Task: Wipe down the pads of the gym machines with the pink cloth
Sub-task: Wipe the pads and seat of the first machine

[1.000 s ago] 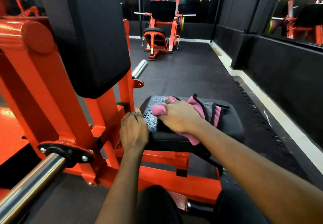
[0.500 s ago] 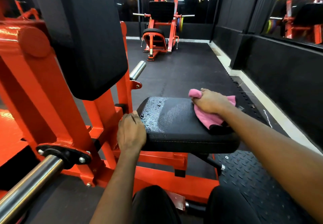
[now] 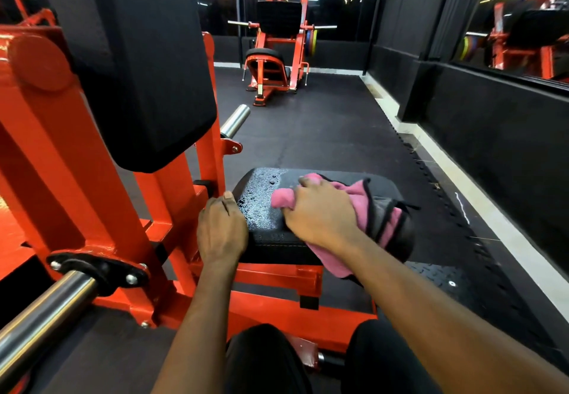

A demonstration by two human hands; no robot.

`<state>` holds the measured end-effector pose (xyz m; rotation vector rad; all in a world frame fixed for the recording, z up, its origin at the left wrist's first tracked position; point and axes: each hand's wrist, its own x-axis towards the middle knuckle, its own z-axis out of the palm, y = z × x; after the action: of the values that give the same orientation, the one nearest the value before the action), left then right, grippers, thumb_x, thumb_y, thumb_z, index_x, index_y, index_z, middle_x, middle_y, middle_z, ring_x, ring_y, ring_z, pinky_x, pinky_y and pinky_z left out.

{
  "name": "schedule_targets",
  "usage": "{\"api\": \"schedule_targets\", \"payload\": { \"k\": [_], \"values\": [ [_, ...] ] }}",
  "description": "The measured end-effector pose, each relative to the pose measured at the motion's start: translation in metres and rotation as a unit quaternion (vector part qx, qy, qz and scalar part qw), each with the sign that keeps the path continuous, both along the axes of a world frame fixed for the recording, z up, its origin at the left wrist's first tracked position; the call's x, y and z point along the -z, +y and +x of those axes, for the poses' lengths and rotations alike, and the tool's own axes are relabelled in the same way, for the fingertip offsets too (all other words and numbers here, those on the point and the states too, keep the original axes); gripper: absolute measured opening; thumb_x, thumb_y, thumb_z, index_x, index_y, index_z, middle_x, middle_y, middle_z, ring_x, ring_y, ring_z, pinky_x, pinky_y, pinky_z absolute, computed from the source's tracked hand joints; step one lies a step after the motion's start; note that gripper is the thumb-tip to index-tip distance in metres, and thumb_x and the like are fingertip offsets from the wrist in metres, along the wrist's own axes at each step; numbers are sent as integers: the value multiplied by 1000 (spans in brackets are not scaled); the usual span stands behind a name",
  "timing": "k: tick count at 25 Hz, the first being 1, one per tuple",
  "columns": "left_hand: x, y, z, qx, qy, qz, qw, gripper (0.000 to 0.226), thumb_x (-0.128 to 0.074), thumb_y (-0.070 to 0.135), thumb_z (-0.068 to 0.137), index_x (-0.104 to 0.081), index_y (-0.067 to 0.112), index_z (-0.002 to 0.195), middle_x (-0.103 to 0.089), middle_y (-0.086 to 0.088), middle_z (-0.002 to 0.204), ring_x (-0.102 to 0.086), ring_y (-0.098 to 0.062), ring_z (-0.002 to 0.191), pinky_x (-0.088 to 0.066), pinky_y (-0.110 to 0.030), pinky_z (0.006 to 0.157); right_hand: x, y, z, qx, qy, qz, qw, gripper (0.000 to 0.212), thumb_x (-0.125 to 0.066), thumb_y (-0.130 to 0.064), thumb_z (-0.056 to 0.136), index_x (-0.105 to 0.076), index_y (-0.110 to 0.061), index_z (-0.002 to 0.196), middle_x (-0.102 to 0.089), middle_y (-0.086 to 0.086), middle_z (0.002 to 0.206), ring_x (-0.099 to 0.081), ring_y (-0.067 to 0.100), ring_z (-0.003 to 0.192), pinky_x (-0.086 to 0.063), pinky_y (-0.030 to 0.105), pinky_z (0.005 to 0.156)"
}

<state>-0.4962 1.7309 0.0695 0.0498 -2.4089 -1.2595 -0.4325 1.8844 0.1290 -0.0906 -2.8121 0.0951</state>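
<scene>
- Take 12 o'clock as straight ahead of you, with the seat pad as the dial centre.
- Your right hand sits on top of the seat pad, slightly toward 3 o'clock of its middle. The fingers are curled and bunch the pink cloth in a firm hold, pressing it down onto the pad.
- The pink cloth spreads from under that hand toward 3 o'clock. It shows a black trim and a grey face there. One pink fold hangs over the near edge of the pad at 5 o'clock.
- Your left hand covers the 8 o'clock corner of the seat pad. Its fingers bend down over the left edge and grip the pad, and one finger lies along the edge pointing to 12 o'clock.
- Droplets of liquid lie on the pad surface between your two hands, running toward 11 o'clock.
- The orange frame stands at 9 o'clock, touching the left side of the seat assembly. It carries a large black back pad at 10 o'clock, tilted above the seat.
- A steel bar projects from the frame at 8 o'clock. A short steel peg projects at 12 o'clock.
- A second orange machine stands well apart at 12 o'clock on the black rubber floor.
- Your knees in dark cloth are at 6 o'clock.
</scene>
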Motion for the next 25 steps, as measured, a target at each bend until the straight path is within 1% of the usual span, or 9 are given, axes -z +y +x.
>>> {"api": "schedule_targets", "payload": {
  "k": [4,7,9,11,15,18,21,23,25],
  "values": [
    [-1,-1,0,1,-11,-8,1000,45,-30,30,107,-63,0,104,-62,-26,113,-55,-44,107,-40,-47,90,-19,42,-50,8,-118,-83,989,58,-25,-57,86,-63,-26,117,-63,2,131,-61,28,118,-48,46,102],
    [-3,0,3,-2,-18,-16,1000,46,-30,32,107,-64,1,105,-62,-25,115,-55,-44,108,-41,-47,90,-23,84,-28,81,-88,-106,987,57,-29,-54,91,-58,-27,132,-52,1,149,-54,29,130,-43,47,109],
    [-3,1,4,-4,-20,-19,1000,46,-29,32,107,-64,1,105,-62,-25,115,-55,-44,108,-41,-47,90,-21,101,-1,92,-84,-112,986,44,-34,-49,95,-62,-29,123,-58,2,141,-58,30,124,-44,46,105],
    [-4,1,5,-4,-21,-23,999,47,-29,32,107,-64,0,105,-62,-26,115,-56,-44,108,-42,-47,91,-32,106,22,53,-118,-199,971,39,-42,-53,92,-67,-30,112,-66,2,128,-61,28,116,-44,47,106],
    [-10,1,11,9,-20,-19,1000,47,-30,30,107,-65,0,102,-64,-28,114,-58,-45,106,-42,-46,89,-78,108,42,-12,-10,-354,935,48,-61,-69,80,-71,-26,99,-71,4,112,-65,19,106,-49,46,104],
    [-15,1,18,14,-26,-13,999,47,-30,31,107,-66,1,100,-64,-28,114,-58,-44,106,-42,-44,87,-121,109,54,-128,32,-462,877,18,-66,-33,96,-74,-17,96,-76,5,98,-70,14,90,-56,32,89],
    [-17,2,21,12,-35,-14,999,47,-30,33,107,-65,2,101,-65,-27,115,-58,-43,107,-42,-44,88,-136,119,51,-207,92,-478,849,4,-68,-13,94,-72,-12,94,-73,15,96,-66,18,90,-56,35,87],
    [-17,2,21,14,-41,-12,999,47,-30,33,107,-65,1,104,-64,-27,117,-58,-43,109,-42,-44,89,-124,137,37,-147,93,-462,870,9,-75,-14,89,-72,-12,97,-72,11,94,-65,19,90,-55,35,85],
    [-17,2,20,17,-37,-11,999,47,-30,31,107,-65,0,104,-63,-28,117,-57,-43,109,-42,-44,89,-103,156,22,-16,28,-391,920,21,-81,-17,85,-70,-11,102,-71,6,95,-66,20,94,-54,32,84]
  ]
}}
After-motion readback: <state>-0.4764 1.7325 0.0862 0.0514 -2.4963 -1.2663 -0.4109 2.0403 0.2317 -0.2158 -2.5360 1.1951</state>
